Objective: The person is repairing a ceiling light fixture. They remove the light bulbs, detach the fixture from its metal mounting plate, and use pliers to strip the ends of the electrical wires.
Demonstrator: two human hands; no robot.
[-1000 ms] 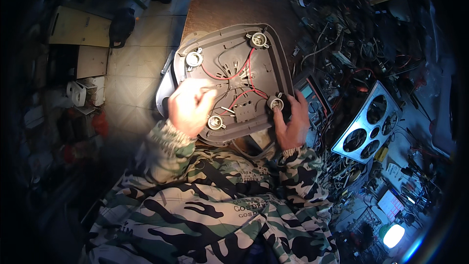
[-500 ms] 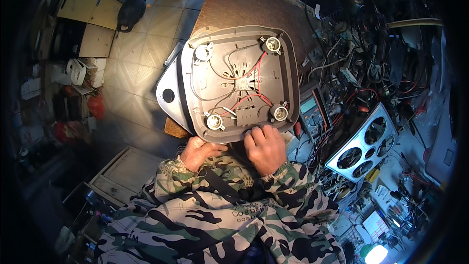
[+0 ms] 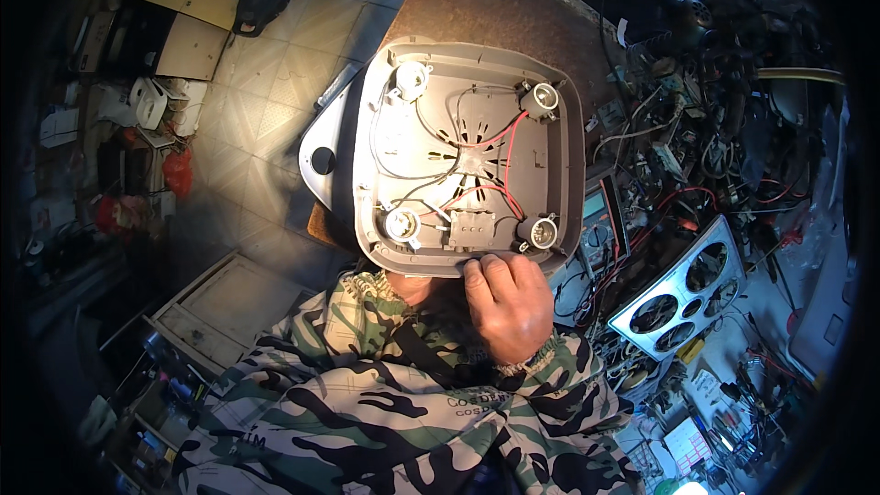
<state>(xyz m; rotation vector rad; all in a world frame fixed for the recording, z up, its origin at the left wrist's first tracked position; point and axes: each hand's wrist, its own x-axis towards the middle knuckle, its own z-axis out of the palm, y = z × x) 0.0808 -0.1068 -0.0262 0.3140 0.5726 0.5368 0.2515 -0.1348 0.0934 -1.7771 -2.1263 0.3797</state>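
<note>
A square, round-cornered plastic housing (image 3: 431, 137) sits open side up in front of me. A round lamp socket (image 3: 543, 233) is fixed at each corner inside it. Red wires (image 3: 510, 160) and dark wires run between the sockets, past a slotted centre. Near the front wall is a small terminal block (image 3: 472, 230). My right hand (image 3: 513, 302) is closed over the near rim, right of the middle, with its fingertips at the edge. My left hand (image 3: 412, 288) reaches beneath the near left part of the housing, which hides its fingers.
The housing is over a brown board (image 3: 495, 5), with a pale metal panel (image 3: 316, 160) having a round hole at its left. On the right are a multimeter (image 3: 600, 220), a panel with round openings (image 3: 683, 289) and heaped cables. A drawer unit (image 3: 229, 302) stands at lower left.
My left hand has gone from the near rim to under the housing. The housing appears a little to the right and its near side looks raised. My right hand keeps its grip on the rim.
</note>
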